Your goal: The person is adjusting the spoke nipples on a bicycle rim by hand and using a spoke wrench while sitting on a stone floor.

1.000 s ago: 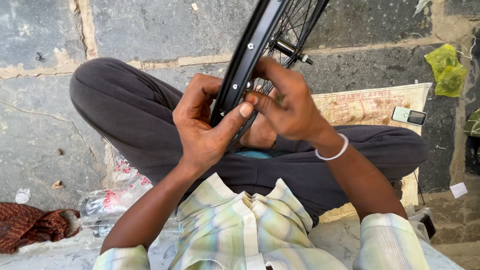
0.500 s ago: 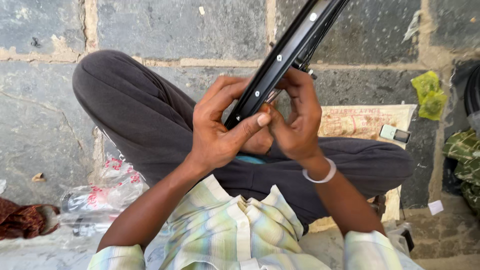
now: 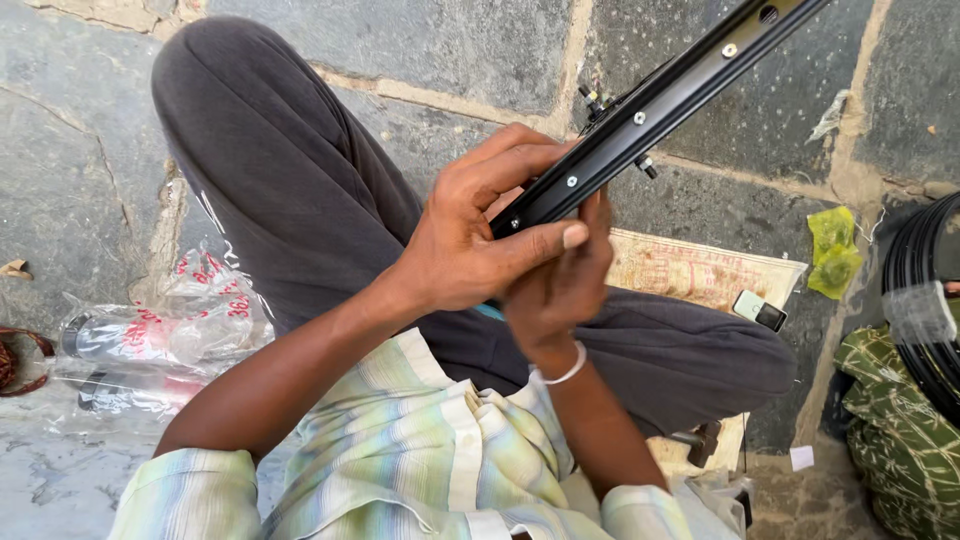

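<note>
I sit cross-legged on a stone floor in dark grey trousers (image 3: 300, 200). A black bicycle wheel rim (image 3: 660, 100) with small silver spoke nipples slants from my hands up to the top right. My left hand (image 3: 480, 240) wraps the lower end of the rim, thumb pressed along its underside. My right hand (image 3: 565, 285), with a white bangle on the wrist, is tucked just behind the left, its fingers curled up against the same end of the rim. What its fingertips hold is hidden.
A clear plastic bag (image 3: 150, 335) with red print lies at my left. A paper sheet (image 3: 700, 275) and a small rectangular device (image 3: 760, 311) lie under my right knee. Green patterned cloth (image 3: 900, 430) and black tyres (image 3: 930, 290) lie at the right; green scraps (image 3: 832, 250) beside them.
The rim has tilted from steep to a flatter slant toward the top right. My right hand slid from on top of the rim to behind my left hand. The view moved closer.
</note>
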